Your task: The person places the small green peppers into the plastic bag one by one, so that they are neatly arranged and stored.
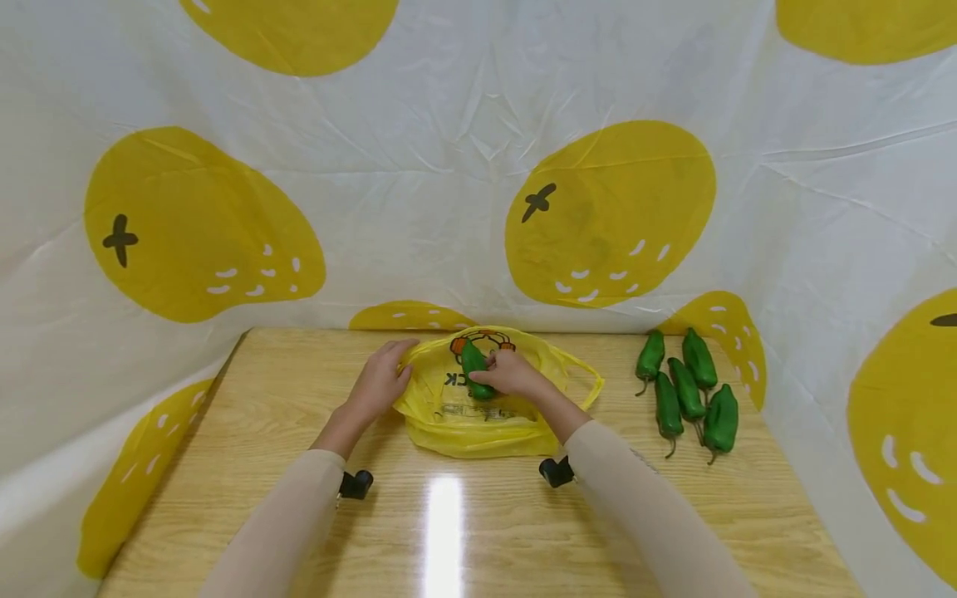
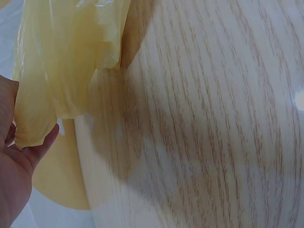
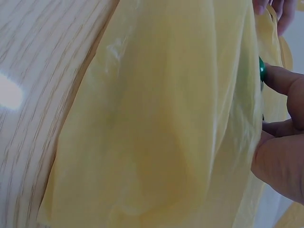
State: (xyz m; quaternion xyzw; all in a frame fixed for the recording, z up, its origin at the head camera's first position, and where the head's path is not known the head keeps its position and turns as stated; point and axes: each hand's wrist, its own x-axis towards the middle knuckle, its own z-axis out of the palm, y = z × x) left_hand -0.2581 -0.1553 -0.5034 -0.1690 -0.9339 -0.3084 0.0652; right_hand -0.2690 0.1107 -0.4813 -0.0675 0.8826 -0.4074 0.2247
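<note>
My left hand [image 1: 381, 384] pinches the yellow bag [image 1: 456, 419] rim on its left side, lifting it so the mouth gapes. My right hand [image 1: 511, 373] has its grip wrapped round a green pepper [image 1: 474, 370], w/ the pepper right over the bag mouth. Five more peppers [image 1: 688, 390] wait on the table [image 1: 478, 515], right of the bag.
</note>
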